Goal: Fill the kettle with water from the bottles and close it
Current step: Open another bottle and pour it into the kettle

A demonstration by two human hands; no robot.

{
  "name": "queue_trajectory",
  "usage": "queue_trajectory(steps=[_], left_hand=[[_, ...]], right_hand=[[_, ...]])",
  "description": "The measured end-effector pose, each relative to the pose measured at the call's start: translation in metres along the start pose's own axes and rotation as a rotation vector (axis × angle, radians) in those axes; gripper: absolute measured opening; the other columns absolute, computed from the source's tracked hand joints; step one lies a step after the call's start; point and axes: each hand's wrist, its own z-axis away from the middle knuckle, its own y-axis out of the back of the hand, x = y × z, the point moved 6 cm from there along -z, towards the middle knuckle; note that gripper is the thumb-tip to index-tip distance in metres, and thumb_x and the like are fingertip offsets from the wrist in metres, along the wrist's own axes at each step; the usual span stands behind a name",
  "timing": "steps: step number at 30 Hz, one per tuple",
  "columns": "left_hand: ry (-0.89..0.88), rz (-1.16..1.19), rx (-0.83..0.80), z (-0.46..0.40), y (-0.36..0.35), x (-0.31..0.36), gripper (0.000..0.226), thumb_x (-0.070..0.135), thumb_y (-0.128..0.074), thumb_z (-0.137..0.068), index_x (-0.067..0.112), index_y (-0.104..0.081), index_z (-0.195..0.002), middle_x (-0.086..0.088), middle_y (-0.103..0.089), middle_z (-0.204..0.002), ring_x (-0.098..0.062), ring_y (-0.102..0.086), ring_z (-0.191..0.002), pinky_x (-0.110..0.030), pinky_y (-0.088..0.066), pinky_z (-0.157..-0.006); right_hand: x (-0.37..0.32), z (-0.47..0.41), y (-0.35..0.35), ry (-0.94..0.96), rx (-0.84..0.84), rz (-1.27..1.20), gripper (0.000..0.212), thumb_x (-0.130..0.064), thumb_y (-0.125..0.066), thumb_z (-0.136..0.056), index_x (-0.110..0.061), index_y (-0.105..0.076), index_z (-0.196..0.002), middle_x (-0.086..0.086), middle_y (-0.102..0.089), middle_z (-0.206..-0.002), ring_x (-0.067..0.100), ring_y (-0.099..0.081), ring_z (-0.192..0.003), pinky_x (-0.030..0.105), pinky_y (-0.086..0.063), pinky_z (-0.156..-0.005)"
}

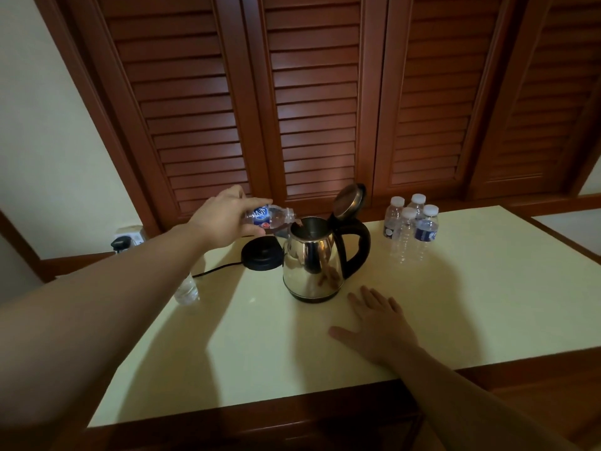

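Above kettle [312,260], left hand [221,219] tilting bottle [271,217]

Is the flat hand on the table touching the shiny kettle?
Apart. The head view shows the right hand lying flat, with bare table between its fingertips and the kettle.

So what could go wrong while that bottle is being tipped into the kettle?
1. The left hand holds the bottle tipped at the rim of the kettle, so water could miss and spill onto the table.
2. Spilled water might reach the power base just beside it.
3. The right hand lies flat on the table, not steadying the kettle, so a nudge could shift it.
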Motion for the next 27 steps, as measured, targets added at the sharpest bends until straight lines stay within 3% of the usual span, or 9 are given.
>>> queue_trajectory(steps=[14,20,27], left_hand=[[-0.029,-0.105,0.0,-0.003,0.021,0.008,0.071,0.053,-0.076,-0.087,0.047,-0.046,-0.151,0.0,-0.04,-0.102,-0.02,-0.045,-0.096,-0.033,-0.035,-0.079],[-0.035,-0.16,-0.013,-0.004,0.029,0.011,0.07,0.056,-0.073,-0.087,0.049,-0.044,-0.151,-0.001,-0.043,-0.104,-0.022,-0.047,-0.1,-0.041,-0.045,-0.086],[-0.079,-0.237,-0.023,-0.006,0.037,0.02,0.07,0.053,-0.072,-0.089,0.046,-0.043,-0.152,0.0,-0.04,-0.104,-0.022,-0.042,-0.101,-0.037,-0.036,-0.082]], right_hand=[[0.001,-0.001,-0.001,0.006,0.004,-0.01,0.111,-0.099,-0.019,-0.075,-0.033,-0.009,-0.164,-0.002,0.001,-0.173,0.018,0.003,-0.159,0.048,0.001,-0.128],[0.001,0.0,-0.001,0.002,0.009,-0.011,0.109,-0.097,-0.021,-0.077,-0.033,-0.011,-0.164,-0.001,-0.001,-0.173,0.018,0.002,-0.159,0.048,-0.001,-0.128],[0.002,-0.002,-0.002,0.003,0.012,-0.01,0.109,-0.097,-0.022,-0.077,-0.032,-0.013,-0.164,-0.001,-0.001,-0.173,0.019,0.0,-0.159,0.048,-0.002,-0.128]])
